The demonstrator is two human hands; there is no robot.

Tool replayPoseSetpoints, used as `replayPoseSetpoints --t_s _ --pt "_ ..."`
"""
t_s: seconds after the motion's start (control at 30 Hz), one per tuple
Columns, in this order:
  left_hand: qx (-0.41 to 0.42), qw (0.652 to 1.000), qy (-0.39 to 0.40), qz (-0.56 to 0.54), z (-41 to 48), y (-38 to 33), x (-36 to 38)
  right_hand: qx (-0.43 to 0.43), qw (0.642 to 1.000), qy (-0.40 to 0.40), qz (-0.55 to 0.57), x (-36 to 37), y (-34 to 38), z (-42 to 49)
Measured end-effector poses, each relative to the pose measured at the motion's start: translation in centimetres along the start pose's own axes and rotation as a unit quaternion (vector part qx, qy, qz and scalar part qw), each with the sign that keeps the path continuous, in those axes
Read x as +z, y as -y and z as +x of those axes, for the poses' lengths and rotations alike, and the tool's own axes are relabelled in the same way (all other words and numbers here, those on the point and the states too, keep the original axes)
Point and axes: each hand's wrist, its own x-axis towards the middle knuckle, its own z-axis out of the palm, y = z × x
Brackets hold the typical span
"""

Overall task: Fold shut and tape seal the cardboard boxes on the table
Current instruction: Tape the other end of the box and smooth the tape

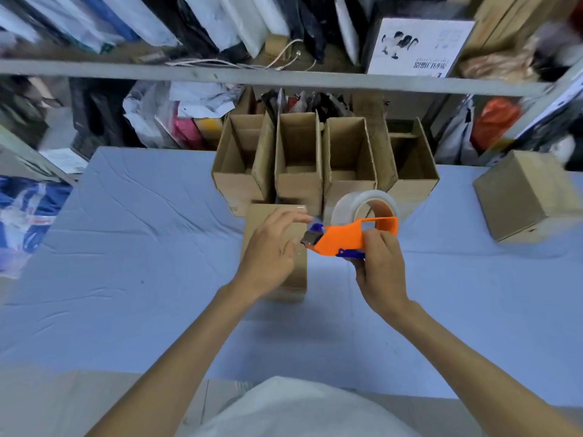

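A closed cardboard box lies on the blue table cloth in front of me. My left hand hovers over its top with fingers spread and relaxed, fingertips near the dispenser's nose. My right hand grips the handle of an orange tape dispenser with a clear tape roll, held just right of the box's far end. Behind stand several open cardboard boxes in a row with flaps up.
Another closed cardboard box sits at the table's right edge. Metal shelving crammed with bags and packages runs along the back. A white box stands on the upper shelf. My white shirt fills the bottom edge.
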Motion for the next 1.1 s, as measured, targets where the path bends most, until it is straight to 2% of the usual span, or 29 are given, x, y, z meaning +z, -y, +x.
replayPoseSetpoints --t_s 0.1,0.2,0.37,0.47,0.53,0.7,0.8,0.87,0.97,1.1 --pt "0.053 0.998 0.026 -0.001 -0.3 -0.9 -1.0 -0.022 1.0 -0.005 0.017 -0.5 0.4 0.4" --pt "0.07 0.997 0.038 -0.016 -0.4 -1.0 -1.9 -0.04 0.999 0.015 0.031 -0.8 0.2 0.4" --pt "0.018 0.991 0.114 -0.06 -0.3 -0.9 -3.2 -0.064 0.986 0.119 0.102 -1.6 -0.8 0.5" --pt "-0.02 0.979 0.175 -0.1 -0.1 -0.6 -3.5 -0.048 0.969 0.196 0.141 -2.1 -1.2 0.9" --pt "-0.042 0.971 0.187 -0.139 0.1 0.0 -3.5 -0.012 0.958 0.239 0.158 -2.4 -1.0 1.2" --pt "-0.091 0.973 0.139 -0.162 0.1 1.1 -2.5 0.064 0.924 0.327 0.186 -3.0 -0.5 2.1" --pt "-0.118 0.975 0.09 -0.163 0.0 1.3 -1.6 0.094 0.915 0.341 0.193 -3.2 -0.4 2.2" --pt "-0.13 0.979 0.054 -0.144 0.1 1.3 -0.9 0.083 0.918 0.345 0.179 -3.1 -0.3 2.1" --pt "-0.165 0.981 0.027 -0.099 0.2 1.8 -0.1 0.021 0.931 0.339 0.136 -2.7 -0.3 1.8" --pt "-0.227 0.971 0.019 -0.065 -0.1 3.0 0.5 0.067 0.908 0.378 0.165 -2.5 -0.3 1.3"
